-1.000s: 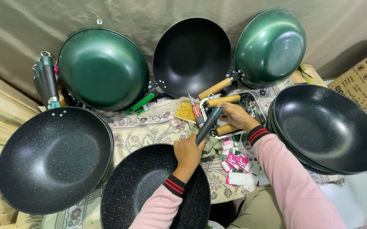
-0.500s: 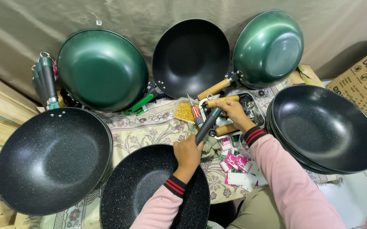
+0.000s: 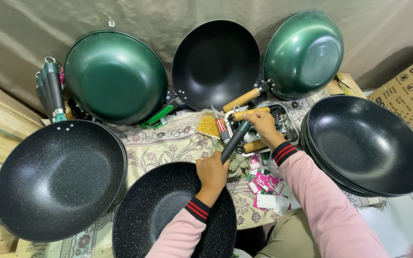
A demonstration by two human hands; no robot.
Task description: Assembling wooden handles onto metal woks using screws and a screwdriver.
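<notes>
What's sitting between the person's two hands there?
In the head view, a dark pan handle spans from the left hand up towards the right hand, over the metal tray.

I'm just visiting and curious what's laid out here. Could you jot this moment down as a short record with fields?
Setting: patterned cloth ringed by woks
Left hand: grips a dark pan handle at the rim of the speckled black wok
Right hand: over the metal tray, fingers on a wooden handle
Leaning at the back: two green woks, one black wok
Right side: stack of black woks
Small items: pink and white tags, tub of yellow bits
</notes>
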